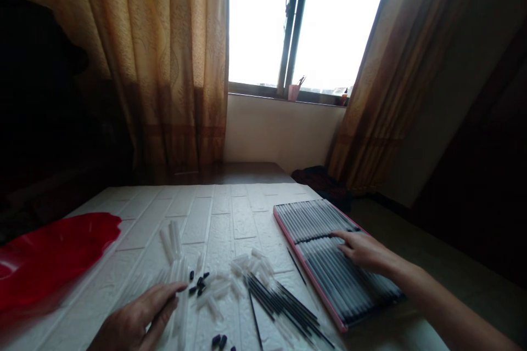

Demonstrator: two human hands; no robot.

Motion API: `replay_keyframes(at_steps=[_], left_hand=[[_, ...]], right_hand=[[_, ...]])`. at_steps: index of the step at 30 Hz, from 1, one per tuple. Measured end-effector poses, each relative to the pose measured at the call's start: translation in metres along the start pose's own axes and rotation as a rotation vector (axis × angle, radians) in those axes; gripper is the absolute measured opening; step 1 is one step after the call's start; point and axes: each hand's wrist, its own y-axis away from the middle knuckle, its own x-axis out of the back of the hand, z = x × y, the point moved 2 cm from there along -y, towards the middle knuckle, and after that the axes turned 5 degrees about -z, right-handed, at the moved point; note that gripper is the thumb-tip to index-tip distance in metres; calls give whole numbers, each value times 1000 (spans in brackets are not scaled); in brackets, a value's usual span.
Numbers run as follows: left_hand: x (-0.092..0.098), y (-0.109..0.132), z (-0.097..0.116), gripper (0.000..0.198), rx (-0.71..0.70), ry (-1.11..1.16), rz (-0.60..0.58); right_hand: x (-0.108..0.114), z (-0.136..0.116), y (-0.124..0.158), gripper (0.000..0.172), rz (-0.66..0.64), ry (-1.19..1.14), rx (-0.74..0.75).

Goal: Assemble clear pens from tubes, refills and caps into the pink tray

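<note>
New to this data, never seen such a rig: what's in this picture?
No machine here: these are a person's bare hands. The one picture comes from a camera worn on the head, looking forward and down. On the white brick-patterned surface lie translucent tubes, small black pieces, black rods and a pink-edged box filled with slim sticks. A red dish sits at left. The right hand reaches over the box; the left hand is near the tubes. Whether either holds anything is unclear.
</note>
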Motion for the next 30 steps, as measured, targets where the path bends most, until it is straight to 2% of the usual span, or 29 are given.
replay_keyframes(at_steps=[3, 5, 8, 13, 16, 19, 24, 28, 30], left_hand=[[11, -8, 2, 42, 41, -49, 44], [14, -10, 3, 42, 53, -85, 60], [13, -10, 0, 38, 46, -127, 67], [3, -4, -8, 32, 16, -143, 64], [-1, -2, -8, 28, 8, -126, 41], [-1, -2, -2, 23, -1, -99, 14], [-3, -2, 7, 23, -8, -44, -18], [-6, 0, 12, 23, -16, -8, -32], [-7, 1, 15, 24, -25, 3, -39]], right_hand=[[11, -14, 2, 40, 36, 36, 9], [16, -33, 3, 39, 60, 47, 50], [16, -79, 8, 35, 67, 45, 188], [0, -168, 22, 27, 29, 38, 434], [-11, -203, 27, 22, 11, 54, 497], [-20, -216, 30, 23, 2, 80, 470], [-37, -210, 44, 21, -47, 149, 336], [-50, -209, 57, 12, -81, 194, 257], [-54, -209, 60, 15, -82, 204, 234]])
